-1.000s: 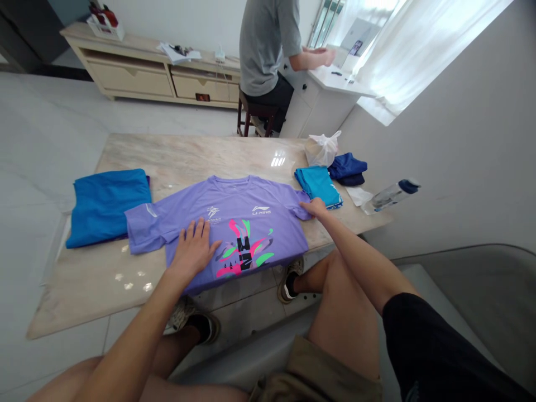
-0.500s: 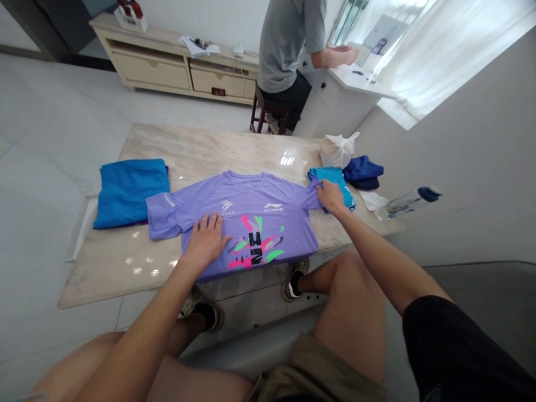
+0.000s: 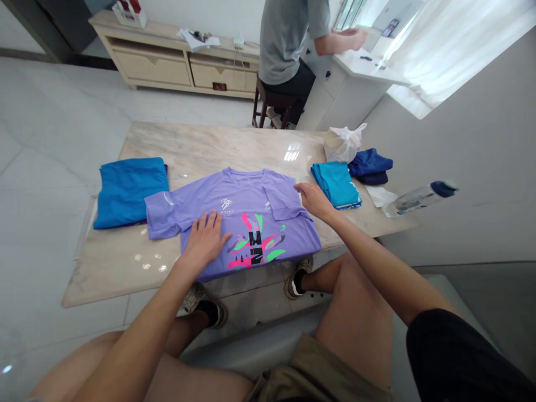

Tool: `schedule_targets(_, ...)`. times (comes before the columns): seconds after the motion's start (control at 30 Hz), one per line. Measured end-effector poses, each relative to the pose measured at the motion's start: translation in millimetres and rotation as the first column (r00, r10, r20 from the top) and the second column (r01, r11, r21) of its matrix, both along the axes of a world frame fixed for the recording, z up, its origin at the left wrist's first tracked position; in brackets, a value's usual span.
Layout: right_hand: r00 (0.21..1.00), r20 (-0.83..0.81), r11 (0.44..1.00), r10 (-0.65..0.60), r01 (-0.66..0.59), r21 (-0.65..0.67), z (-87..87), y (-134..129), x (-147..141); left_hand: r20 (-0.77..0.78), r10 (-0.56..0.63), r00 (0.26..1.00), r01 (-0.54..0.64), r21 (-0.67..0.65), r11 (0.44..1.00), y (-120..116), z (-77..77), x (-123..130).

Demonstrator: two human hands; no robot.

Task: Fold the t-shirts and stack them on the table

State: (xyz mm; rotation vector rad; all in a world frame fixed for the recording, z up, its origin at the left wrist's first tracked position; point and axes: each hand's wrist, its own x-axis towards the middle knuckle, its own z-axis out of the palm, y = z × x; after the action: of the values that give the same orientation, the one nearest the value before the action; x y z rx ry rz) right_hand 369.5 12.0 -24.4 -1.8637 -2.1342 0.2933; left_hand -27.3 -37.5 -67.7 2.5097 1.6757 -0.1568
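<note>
A purple short-sleeved T-shirt (image 3: 247, 192) with a colourful print lies face up on the marble-look table, its lower edge hanging over the near side. The sleeve on the right (image 3: 285, 202) is folded inward over the chest and covers part of the logo; the left one is spread outward. My left hand (image 3: 206, 237) rests flat on the shirt, fingers spread. At the folded right shoulder edge is my right hand (image 3: 315, 200), its fingers bent, thumb and forefinger apart, with no cloth visibly gripped.
Folded blue cloth (image 3: 132, 192) lies at the table's left end. To the right are folded light-blue clothing (image 3: 336, 184), a dark-blue bundle (image 3: 371, 166), a white plastic bag (image 3: 344, 143), a tissue (image 3: 380, 195) and a clear bottle (image 3: 419, 199). A person (image 3: 285, 50) sits beyond the table (image 3: 201, 139).
My right hand has brought the right sleeve inward over the chest and let it go, moving slightly left. My left hand stays flat on the shirt. The view has shifted slightly.
</note>
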Motion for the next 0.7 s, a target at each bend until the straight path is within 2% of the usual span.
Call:
schedule_targets(0.07, 0.993, 0.075, 0.995, 0.096, -0.094, -0.036, -18.5, -5.0, -3.5, 0.040, -0.002, 0.999, 0.001, 0.038, 0.999, 1.3, -2.9, 0.9)
schedule_targets(0.13, 0.984, 0.109, 0.989, 0.144, -0.138, -0.061, -37.5, -8.6, -13.0, 0.085, 0.001, 0.996, -0.006, 0.058, 0.998, 2.9, -8.0, 2.6)
schedule_targets(0.33, 0.981, 0.143, 0.991, 0.129, -0.121, -0.064, -86.2, -10.3, -33.3, 0.130, 0.066, 0.989, -0.078, 0.085, 0.993, 13.3, -29.7, 8.5)
schedule_targets(0.4, 0.981, 0.154, 0.993, 0.118, -0.114, -0.039, -94.2, -3.9, -27.9, 0.123, 0.058, 0.991, -0.070, 0.097, 0.993, 22.7, -33.0, 11.7)
schedule_targets(0.5, 0.980, 0.163, 0.994, 0.110, -0.106, -0.034, -97.5, 18.2, -14.0, 0.115, 0.055, 0.992, -0.065, 0.082, 0.994, 44.9, -32.6, 19.8)
schedule_targets(0.7, 0.979, 0.175, 0.994, 0.106, -0.101, -0.041, -98.9, 88.8, 4.0, 0.116, 0.087, 0.989, -0.094, 0.053, 0.994, 105.2, -28.3, 42.0)
